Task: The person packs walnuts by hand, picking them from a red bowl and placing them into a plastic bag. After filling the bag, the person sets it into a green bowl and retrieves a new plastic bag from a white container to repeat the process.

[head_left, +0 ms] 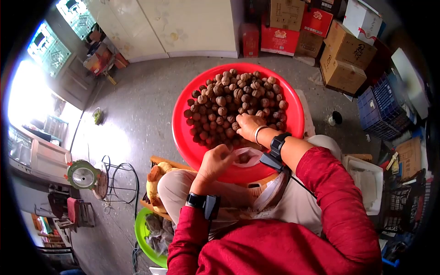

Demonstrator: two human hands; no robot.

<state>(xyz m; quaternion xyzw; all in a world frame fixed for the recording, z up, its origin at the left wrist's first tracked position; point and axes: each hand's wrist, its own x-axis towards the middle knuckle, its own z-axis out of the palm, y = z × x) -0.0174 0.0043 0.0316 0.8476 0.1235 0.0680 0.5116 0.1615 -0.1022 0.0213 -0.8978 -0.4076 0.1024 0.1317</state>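
A big red basin (179,137) in front of me holds a heap of brown walnuts (229,98). My right hand (251,127), with a bracelet on its wrist, reaches over the near part of the heap. Its fingers are curled down around a walnut, and the palm side is hidden. At the basin's near rim, my left hand (214,164) is closed in a pinch on the edge of a thin pale pink bag (255,157). The bag's mouth is open and some walnuts show inside it; its lower part hangs between my knees.
A green basin (143,245) with dark plastic bags stands at lower left, near a yellow plush toy (154,185). A fan-like device (83,178) and black cables lie farther left. Cardboard boxes (343,68), a blue crate (382,107) and a white tub (373,183) stand on the right.
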